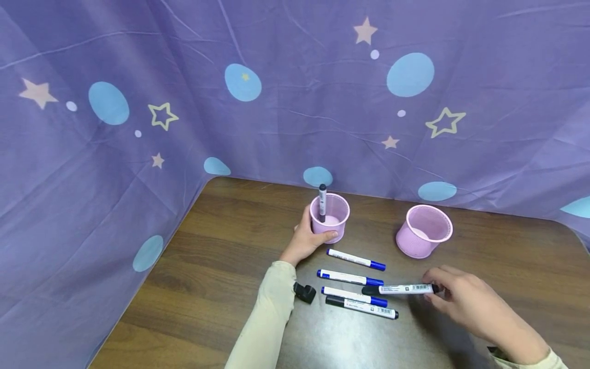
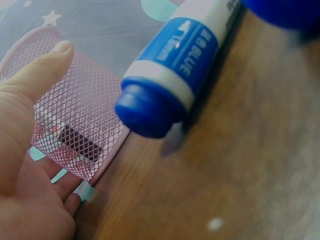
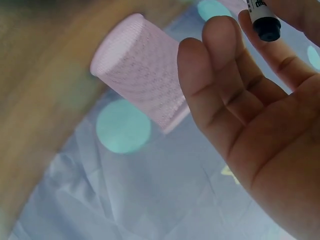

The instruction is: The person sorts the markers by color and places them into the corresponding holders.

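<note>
Markers (image 1: pixel 345 278), three blue, lie side by side on the table (image 1: pixel 221 256), with a black marker (image 1: pixel 370 307) just beside the nearest. My left hand (image 1: pixel 306 240) curls round the left cup (image 1: pixel 340 211), where a capped marker (image 1: pixel 322 202) stands, poking above the rim in the head view; only the left wrist view shows its black lower end through the mesh, and BLUE printed on a label (image 2: pixel 175 50). My right hand (image 1: pixel 463 297) pinches the held marker (image 1: pixel 401 290) by one end, its dark cap appearing between two blue caps. The right cup (image 1: pixel 412 243) stands beyond that hand. The right wrist view alone reveals my palm and the slightly bent fingers (image 3: pixel 196 75).
</note>
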### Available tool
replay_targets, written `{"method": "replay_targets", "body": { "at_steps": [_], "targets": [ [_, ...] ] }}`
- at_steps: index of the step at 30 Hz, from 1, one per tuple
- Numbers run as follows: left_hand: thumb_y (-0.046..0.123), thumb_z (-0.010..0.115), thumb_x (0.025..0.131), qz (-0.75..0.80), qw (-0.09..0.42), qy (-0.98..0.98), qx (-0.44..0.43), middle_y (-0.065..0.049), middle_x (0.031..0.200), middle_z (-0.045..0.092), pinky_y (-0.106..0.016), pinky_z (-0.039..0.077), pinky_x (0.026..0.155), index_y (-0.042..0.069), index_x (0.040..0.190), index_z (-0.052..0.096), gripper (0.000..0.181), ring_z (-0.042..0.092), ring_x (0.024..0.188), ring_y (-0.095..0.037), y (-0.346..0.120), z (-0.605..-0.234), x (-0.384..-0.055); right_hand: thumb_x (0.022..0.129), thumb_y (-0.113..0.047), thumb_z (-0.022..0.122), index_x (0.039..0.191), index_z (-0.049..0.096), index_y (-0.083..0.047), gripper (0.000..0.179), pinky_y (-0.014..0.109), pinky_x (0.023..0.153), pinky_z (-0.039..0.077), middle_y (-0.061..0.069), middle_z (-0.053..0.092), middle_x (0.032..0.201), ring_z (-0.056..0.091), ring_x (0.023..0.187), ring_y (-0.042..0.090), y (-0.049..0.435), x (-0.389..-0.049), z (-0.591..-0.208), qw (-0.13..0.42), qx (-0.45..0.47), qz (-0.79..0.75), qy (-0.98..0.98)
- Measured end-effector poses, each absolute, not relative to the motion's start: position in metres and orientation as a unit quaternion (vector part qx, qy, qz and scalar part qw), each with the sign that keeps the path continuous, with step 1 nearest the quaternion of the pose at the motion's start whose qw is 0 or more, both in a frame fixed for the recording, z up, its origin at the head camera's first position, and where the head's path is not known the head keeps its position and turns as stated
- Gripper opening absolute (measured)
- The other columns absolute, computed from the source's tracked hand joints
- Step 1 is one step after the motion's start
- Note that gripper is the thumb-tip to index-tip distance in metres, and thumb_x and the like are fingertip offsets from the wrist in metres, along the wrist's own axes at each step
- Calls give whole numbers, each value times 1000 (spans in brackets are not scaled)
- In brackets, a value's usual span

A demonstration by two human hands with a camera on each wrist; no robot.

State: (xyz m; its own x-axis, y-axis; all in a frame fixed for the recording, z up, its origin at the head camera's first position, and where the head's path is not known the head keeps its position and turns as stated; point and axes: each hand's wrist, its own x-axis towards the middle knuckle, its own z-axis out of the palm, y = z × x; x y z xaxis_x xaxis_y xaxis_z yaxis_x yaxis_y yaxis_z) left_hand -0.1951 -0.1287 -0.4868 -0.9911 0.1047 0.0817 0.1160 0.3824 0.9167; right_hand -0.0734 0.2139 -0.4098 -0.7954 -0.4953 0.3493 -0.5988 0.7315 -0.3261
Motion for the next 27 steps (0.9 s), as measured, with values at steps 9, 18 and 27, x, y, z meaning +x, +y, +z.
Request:
{"method": "replay_targets", "body": {
  "at_steps": [9,18,27],
  "targets": [
    [31,88,78,-558,12,-827,-72,-11,144,54,-56,35,107,23,155,31,97,48,128,-38,-128,-489,-193,67,-5,89,93,63,-28,43,18,56,40,-25,51,84,49,69,-3,214,-68,-391,133,290,244,-916],
    [33,88,78,-555,6,-829,-71,-11,146,52,-59,31,108,22,155,31,97,44,129,-40,-128,-489,-189,70,-4,88,96,62,-28,43,14,58,39,-25,52,84,50,69,-5,208,-66,-385,136,286,262,-912],
    [32,89,77,-554,17,-829,-75,-10,146,52,-58,32,108,22,155,31,97,45,129,-39,-128,-487,-193,71,-2,86,98,65,-26,42,14,57,41,-23,51,79,50,67,-4,204,-73,-389,160,284,289,-900]
  ]
}}
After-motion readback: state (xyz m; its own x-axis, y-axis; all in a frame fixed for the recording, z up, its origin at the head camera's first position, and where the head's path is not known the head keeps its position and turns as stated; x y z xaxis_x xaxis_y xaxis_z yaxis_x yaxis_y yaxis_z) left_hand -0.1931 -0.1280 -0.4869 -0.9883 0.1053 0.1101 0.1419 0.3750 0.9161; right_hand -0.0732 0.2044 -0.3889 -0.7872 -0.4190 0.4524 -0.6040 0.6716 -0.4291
